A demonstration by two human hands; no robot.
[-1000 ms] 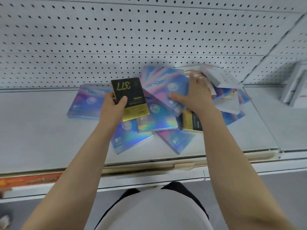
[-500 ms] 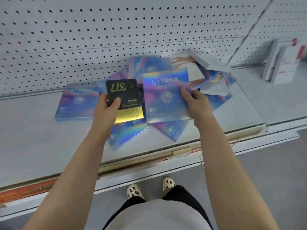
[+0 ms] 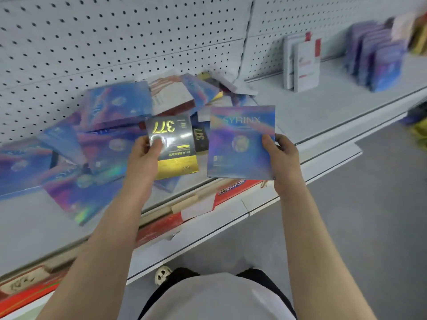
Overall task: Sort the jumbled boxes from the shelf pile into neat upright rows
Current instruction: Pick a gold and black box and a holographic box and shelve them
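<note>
Black-and-gold box (image 3: 173, 146), iridescent blue-purple box (image 3: 240, 144), white perforated back panel (image 3: 115, 35).

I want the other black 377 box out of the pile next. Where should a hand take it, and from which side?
Probably by its near short end, coming from the shelf front. The black 377 box lies flat, showing only in the gap between the held black-and-gold box and holographic SYRINX box; its far end runs under the pile.
</note>
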